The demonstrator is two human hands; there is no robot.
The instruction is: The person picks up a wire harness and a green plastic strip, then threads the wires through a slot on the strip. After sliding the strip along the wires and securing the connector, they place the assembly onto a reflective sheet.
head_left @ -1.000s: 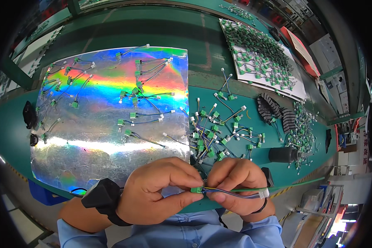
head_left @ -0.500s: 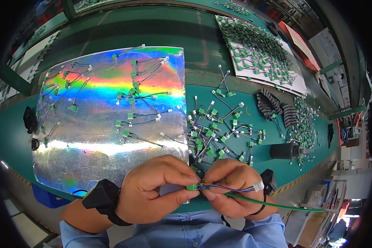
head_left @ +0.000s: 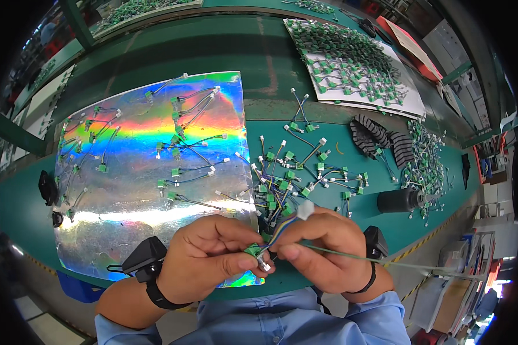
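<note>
Close to my body, my left hand [head_left: 204, 261] is closed, pinching a small green connector [head_left: 252, 249] between thumb and fingers. A silvery end [head_left: 265, 266] points down from the connector. Its short coloured wires [head_left: 281, 231] rise to a white plug [head_left: 305, 210], slightly blurred, in front of my right hand [head_left: 331, 250]. That hand is closed too, with a thin green rod [head_left: 385, 263] running out of it to the right. Its fingertips are beside the wires; whether they touch them I cannot tell.
A shiny silver sheet [head_left: 121, 184] with several wired connectors lies left on the green table. Loose wired connectors [head_left: 279, 190] are heaped beyond my hands. Rightward are a black bottle [head_left: 397, 200], striped fabric [head_left: 371, 135], another heap [head_left: 426, 161] and a loaded white board [head_left: 408, 103].
The connector has been tilted, so its silvery end now shows below and its wires point upward instead of rightward. The right hand has turned and risen slightly; the view has shifted a little.
</note>
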